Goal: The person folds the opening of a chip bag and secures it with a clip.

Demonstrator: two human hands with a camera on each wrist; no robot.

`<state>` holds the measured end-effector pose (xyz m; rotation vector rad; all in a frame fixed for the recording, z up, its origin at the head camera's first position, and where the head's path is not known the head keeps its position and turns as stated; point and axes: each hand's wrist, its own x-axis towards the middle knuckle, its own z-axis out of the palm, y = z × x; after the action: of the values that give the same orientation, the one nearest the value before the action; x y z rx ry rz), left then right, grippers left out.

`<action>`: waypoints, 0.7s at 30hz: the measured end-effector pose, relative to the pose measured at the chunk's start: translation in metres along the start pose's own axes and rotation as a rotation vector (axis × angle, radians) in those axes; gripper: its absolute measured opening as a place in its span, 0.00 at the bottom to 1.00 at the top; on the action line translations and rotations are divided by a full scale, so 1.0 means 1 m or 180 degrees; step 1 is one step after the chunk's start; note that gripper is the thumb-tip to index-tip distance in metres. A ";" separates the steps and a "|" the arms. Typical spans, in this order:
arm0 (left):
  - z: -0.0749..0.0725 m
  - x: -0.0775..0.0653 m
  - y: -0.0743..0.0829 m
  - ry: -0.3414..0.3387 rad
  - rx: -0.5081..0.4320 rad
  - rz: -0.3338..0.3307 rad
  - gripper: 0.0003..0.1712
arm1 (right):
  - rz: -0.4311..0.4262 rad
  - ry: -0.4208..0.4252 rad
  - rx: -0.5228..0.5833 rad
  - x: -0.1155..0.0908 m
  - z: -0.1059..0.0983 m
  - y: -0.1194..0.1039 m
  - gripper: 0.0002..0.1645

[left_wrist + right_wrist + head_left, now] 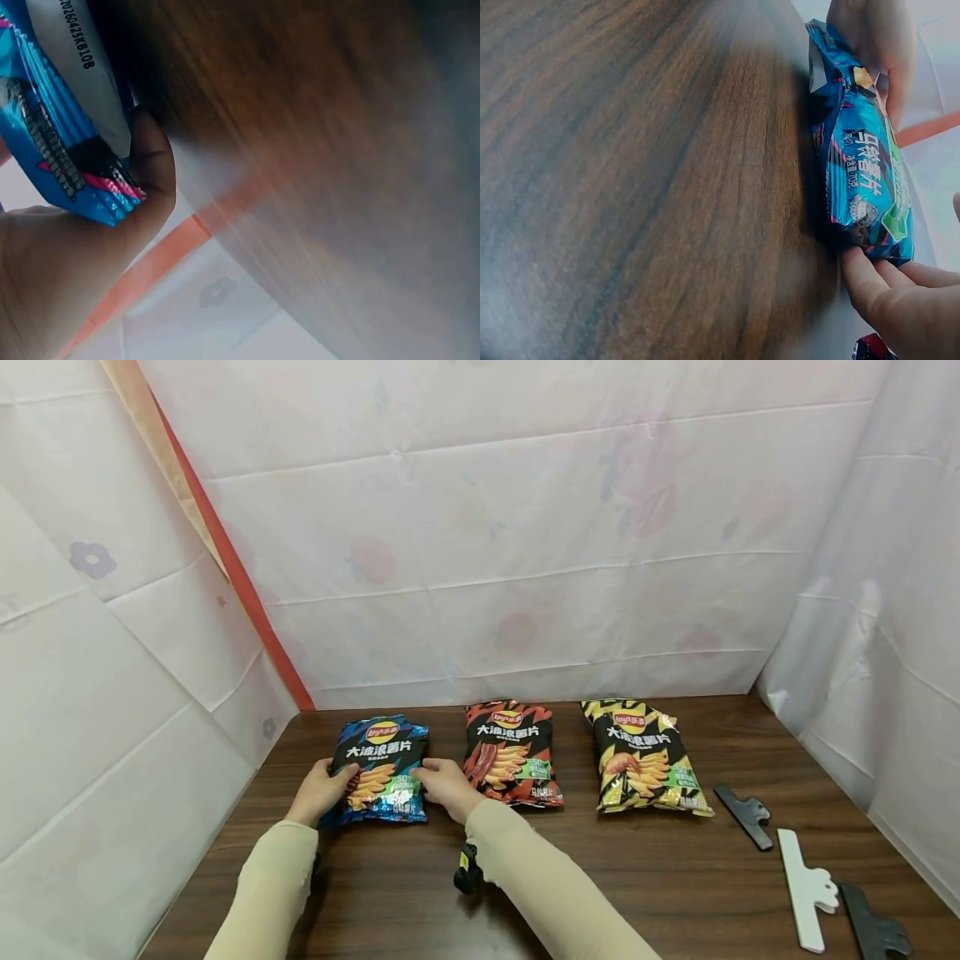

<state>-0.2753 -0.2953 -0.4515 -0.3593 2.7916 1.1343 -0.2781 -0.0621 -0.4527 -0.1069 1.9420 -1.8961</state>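
Note:
A blue bag of potato chips (382, 768) lies on the left part of the table, its printed front facing up. My left hand (321, 793) grips its left edge, thumb over the front; in the left wrist view, fingers (156, 161) curl beneath the bag's lower side. At the opposite edge my right hand (450, 787) holds the bag, with its fingertips partly hidden. From the right wrist view, the right hand's fingers (866, 281) reach under the near end of the blue bag (870, 165). A red chip bag (512, 756) lies just right of that hand.
A yellow chip bag (647, 758) lies farther right. Along the table's right side are a dark clip (744, 817), a white clip (804, 889) and another dark clip (870, 922). White patterned sheeting (510, 568) walls in the table's back and sides.

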 end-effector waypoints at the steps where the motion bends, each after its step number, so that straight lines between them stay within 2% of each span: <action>1: 0.000 0.000 0.000 -0.0005 -0.0020 -0.0007 0.47 | -0.0001 0.0000 -0.0003 0.000 0.000 0.000 0.33; 12: 0.000 -0.007 0.002 -0.0049 -0.0150 -0.0038 0.46 | 0.0000 -0.0030 0.0084 -0.003 -0.002 0.001 0.33; 21: 0.002 -0.012 -0.001 0.0036 -0.0177 0.0066 0.45 | 0.0066 -0.0112 0.0194 -0.009 -0.006 0.001 0.35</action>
<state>-0.2634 -0.2928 -0.4513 -0.3437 2.7844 1.2204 -0.2719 -0.0531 -0.4521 -0.1011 1.8534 -1.9251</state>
